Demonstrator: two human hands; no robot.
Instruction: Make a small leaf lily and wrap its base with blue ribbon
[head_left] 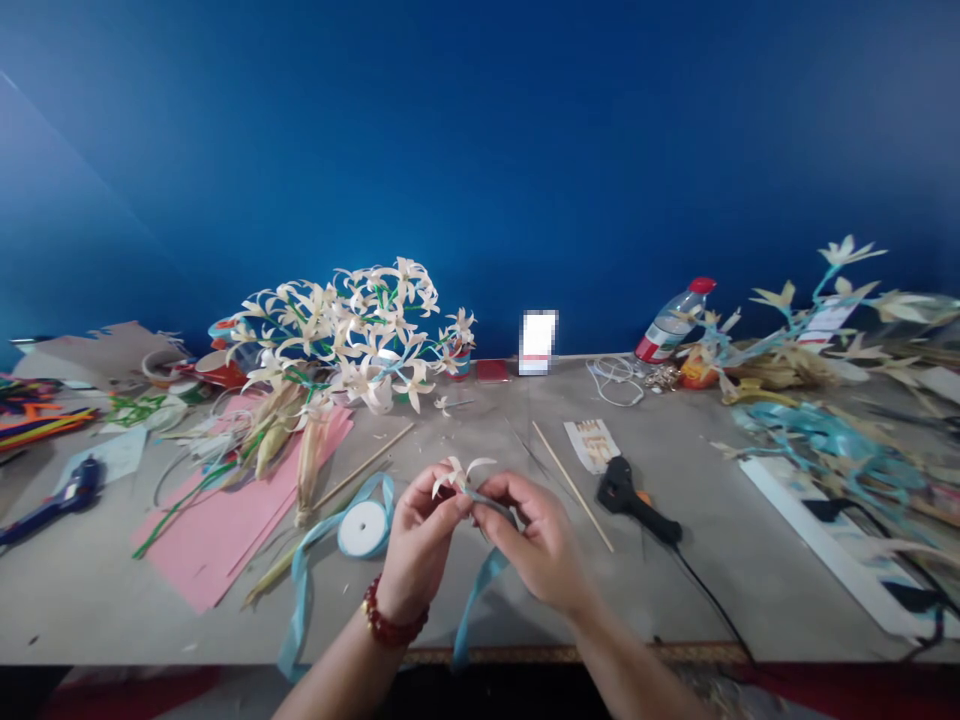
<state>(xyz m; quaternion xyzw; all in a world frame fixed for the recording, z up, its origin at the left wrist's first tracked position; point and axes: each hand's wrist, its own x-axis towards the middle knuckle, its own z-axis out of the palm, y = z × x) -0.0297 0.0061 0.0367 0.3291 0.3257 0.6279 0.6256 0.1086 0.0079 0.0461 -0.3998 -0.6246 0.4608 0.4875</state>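
My left hand point(429, 520), with a red bead bracelet on the wrist, pinches a small cream-white flower point(459, 476) at its base. Its thin petals stick up above the fingertips. Close against it, my right hand point(536, 530) has its fingers closed on a light blue ribbon point(484, 590), which hangs below the hands toward the table edge. The flower's stem is mostly hidden by my fingers. Left of my left hand stands a ribbon roll point(363, 528) with a white core, its loose blue end trailing to the front edge.
Bunched white flowers point(375, 330) stand at the back left, near pink paper sheets point(202, 530). To the right lie a wooden stick point(574, 488), a black glue gun point(637, 500) with its cord, and a white power strip point(806, 545). A bottle point(675, 320) leans near the wall.
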